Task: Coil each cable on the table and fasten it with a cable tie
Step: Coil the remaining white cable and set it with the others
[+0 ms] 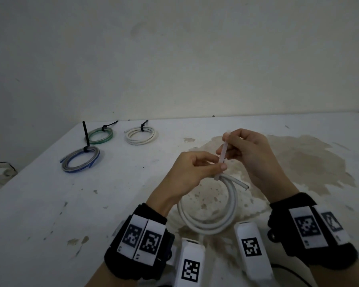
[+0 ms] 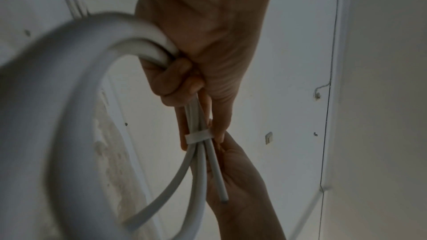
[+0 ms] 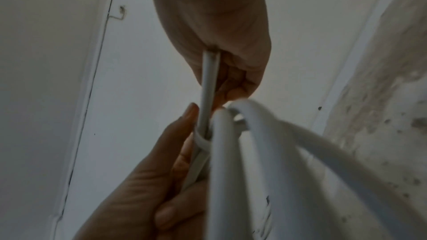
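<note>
A coiled white cable [image 1: 210,222] hangs above the table, held up in front of me. My left hand [image 1: 192,168] grips its bunched strands [image 2: 196,114] just behind a white cable tie [image 2: 198,137] looped round them. My right hand [image 1: 243,150] pinches the tie's free tail [image 1: 224,151], which stands upward from the loop. In the right wrist view the tail [image 3: 209,87] runs from my right hand's fingers [image 3: 233,79] down into the loop [image 3: 202,141] beside the coil [image 3: 231,171]. One cut cable end [image 1: 245,185] sticks out to the right.
At the back left of the white table [image 1: 50,204] lie three coils fastened with black ties: a blue-grey one [image 1: 81,160], a green one [image 1: 101,134] and a white one [image 1: 140,135]. A brown stain [image 1: 298,162] covers the table's right part. The wall stands behind.
</note>
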